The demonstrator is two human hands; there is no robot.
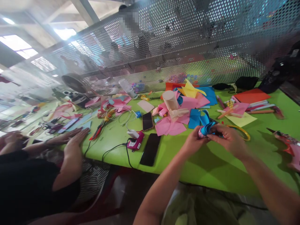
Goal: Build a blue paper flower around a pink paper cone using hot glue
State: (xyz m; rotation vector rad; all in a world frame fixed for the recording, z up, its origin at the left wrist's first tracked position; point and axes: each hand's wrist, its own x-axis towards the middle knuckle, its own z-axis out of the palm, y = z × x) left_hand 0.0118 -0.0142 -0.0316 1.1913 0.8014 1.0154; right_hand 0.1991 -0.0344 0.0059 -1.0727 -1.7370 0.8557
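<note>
A blue curled paper piece (207,127) is held between my two hands above the green table. My left hand (195,140) has its fingers wrapped round the lower left end, where a pink patterned part shows. On the right side of the piece, my right hand (228,139) pinches the blue paper with thumb and fingers. Just behind my hands lie a blue sheet (194,118) and scattered pink paper (171,126). A yellow ring (246,134) rests partly behind my right hand.
Left of my arms are a black phone (150,150), a magenta adapter (136,142) with cables and a smaller phone (147,121). Scissors (280,136) lie far right. A perforated metal screen (150,50) stands behind the green table (112,140). Another person's hands (76,136) rest at left.
</note>
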